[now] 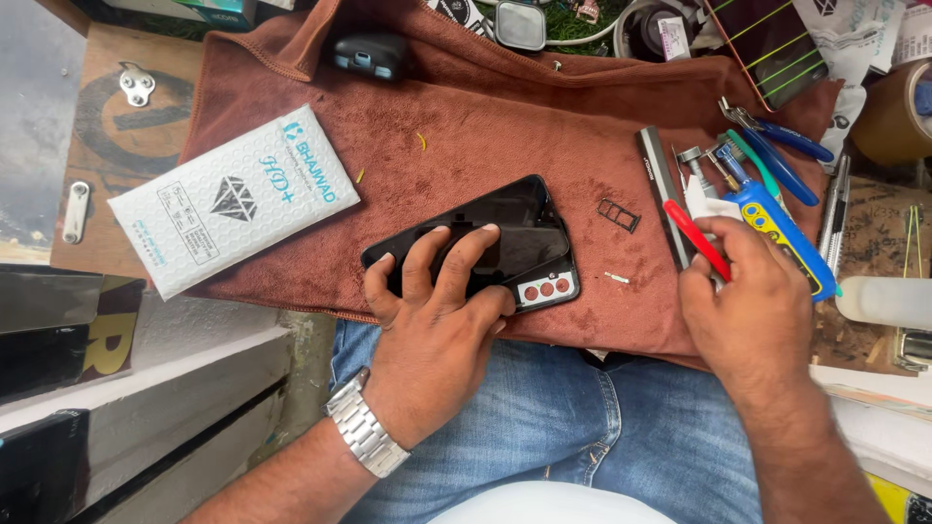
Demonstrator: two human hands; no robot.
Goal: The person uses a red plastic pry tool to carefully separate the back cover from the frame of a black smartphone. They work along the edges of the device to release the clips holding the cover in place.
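1. A white padded envelope (233,200) with a diamond emblem is seen lying tilted at the left edge of the brown towel (505,126), partly overhanging it.
2. A dark small case (370,54) is noted at the top of the towel, well apart from the hands.
3. The left hand (437,320) is laid flat, fingers spread, on the black smartphone (485,243); the phone is pressed down onto the towel rather than gripped. A metal wristwatch (366,433) is worn on that wrist.
4. The phone is found near the towel's front edge, above the lap in blue jeans (582,427), lying at a slant. Its camera end with three reddish lenses (547,288) is exposed beside the thumb.
5. A small black SIM tray (618,215) is seen loose on the towel, just right of the phone, apart from it.
6. The right hand (748,311) is curled closed around a red-handled tool (696,239), held between thumb and fingers; whether a white scrap beside it is also held cannot be told.
7. A blue and yellow tool (782,238) is noted just beside that hand, and blue-handled pliers (782,146) lie further up at the right.
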